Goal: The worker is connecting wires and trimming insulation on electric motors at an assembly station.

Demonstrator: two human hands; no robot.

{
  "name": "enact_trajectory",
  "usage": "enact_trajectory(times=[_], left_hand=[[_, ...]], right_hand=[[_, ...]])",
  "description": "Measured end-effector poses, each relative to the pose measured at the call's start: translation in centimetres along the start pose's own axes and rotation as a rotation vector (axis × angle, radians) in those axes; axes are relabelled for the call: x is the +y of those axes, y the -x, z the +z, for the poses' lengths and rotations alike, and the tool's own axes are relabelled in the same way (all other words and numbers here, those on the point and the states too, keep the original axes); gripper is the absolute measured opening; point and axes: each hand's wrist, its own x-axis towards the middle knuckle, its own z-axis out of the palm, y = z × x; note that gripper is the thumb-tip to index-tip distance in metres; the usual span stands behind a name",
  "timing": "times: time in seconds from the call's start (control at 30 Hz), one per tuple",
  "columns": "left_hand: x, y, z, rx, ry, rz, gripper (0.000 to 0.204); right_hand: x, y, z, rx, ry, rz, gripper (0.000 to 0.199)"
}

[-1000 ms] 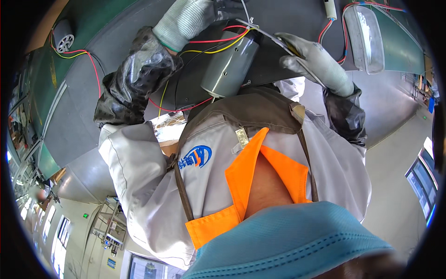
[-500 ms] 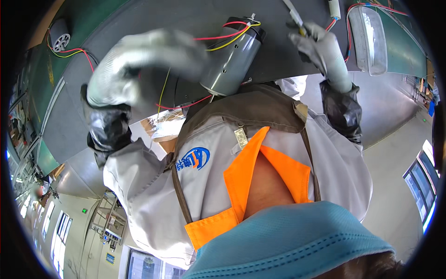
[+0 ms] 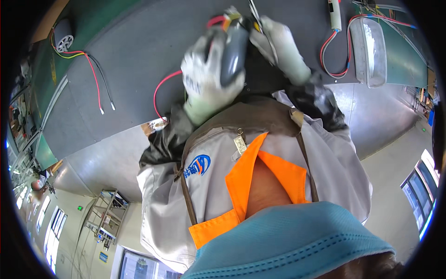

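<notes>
My left hand, in a white glove, is wrapped around a grey cylindrical motor and holds it over the dark grey bench mat. Red and yellow wires leave the motor's top end, and a red wire loops down from it to the mat. My right hand, also in a white glove, sits just right of the motor and pinches a thin metal tool whose tip is near the motor's wired end. Both hands are motion-blurred. My grey jacket and orange collar fill the lower half of the view.
A small round motor lies at the far left with red, yellow and black leads trailing over the mat. At the right are a clear plastic tray and a white pen-shaped tool with red and blue wires.
My left hand swung in from the left and closed around the motor, which now stands more upright. My right hand moved inward beside it, still holding the thin tool.
</notes>
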Motion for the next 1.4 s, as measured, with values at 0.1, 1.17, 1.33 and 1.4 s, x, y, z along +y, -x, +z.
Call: enact_trajectory(times=[0.1, 1.17, 1.33, 1.4], left_hand=[[-3.8, -7.3, 3.5, 0.186, -0.120, -0.054, 0.069], [-5.2, 3.0, -8.4, -0.222, 1.311, -0.835, 0.045], [-5.4, -2.9, -2.6, 0.171, 1.632, -0.649, 0.028], [-2.5, -5.4, -2.4, 0.112, 1.634, -0.746, 0.033]], right_hand=[[-1.8, -6.2, -0.4, 0.082, -0.297, 0.243, 0.024], [-4.9, -0.2, -1.2, -0.785, -0.453, -0.079, 0.026], [-8.8, 1.4, -2.6, -0.123, -0.744, -0.041, 0.033], [-8.2, 1.6, -2.4, -0.010, -0.689, -0.014, 0.040]])
